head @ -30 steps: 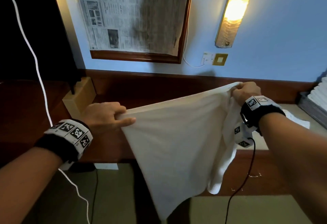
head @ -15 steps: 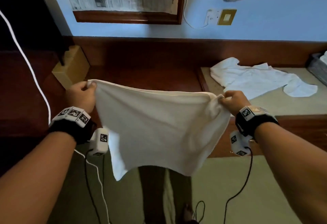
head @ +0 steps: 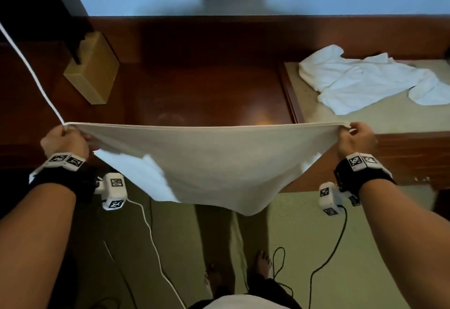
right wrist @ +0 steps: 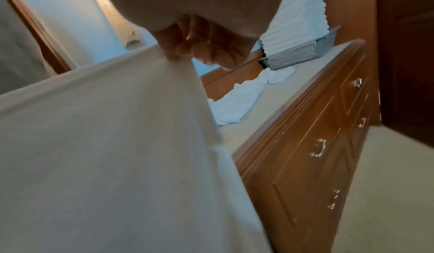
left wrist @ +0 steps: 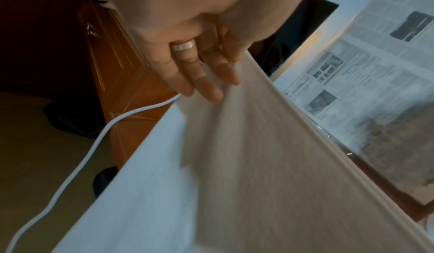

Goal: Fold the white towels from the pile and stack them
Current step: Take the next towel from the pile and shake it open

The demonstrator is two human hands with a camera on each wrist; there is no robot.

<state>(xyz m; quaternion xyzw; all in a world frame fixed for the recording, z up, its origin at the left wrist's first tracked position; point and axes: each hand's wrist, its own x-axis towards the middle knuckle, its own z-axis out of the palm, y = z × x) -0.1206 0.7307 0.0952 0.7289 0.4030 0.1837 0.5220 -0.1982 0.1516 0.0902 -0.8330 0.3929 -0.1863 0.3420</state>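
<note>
Fingertips (left wrist: pixel 211 91) of my left hand (head: pixel 64 141) pinch one top corner of the white towel (head: pixel 207 162); my right hand (head: pixel 356 139) pinches the other, so it hangs taut in front of the wooden dresser (head: pixel 207 84). I judge either thin pinch could slip, dropping a corner floorward. The unfolded pile (head: pixel 365 79) lies well apart.

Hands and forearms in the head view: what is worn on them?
Bare forearms, no sleeves. The left hand and right hand each have a black wrist strap with white blocks printed with black square markers. A white cable leaves the left unit, a black one the right. The left wrist view shows a silver ring.
</note>
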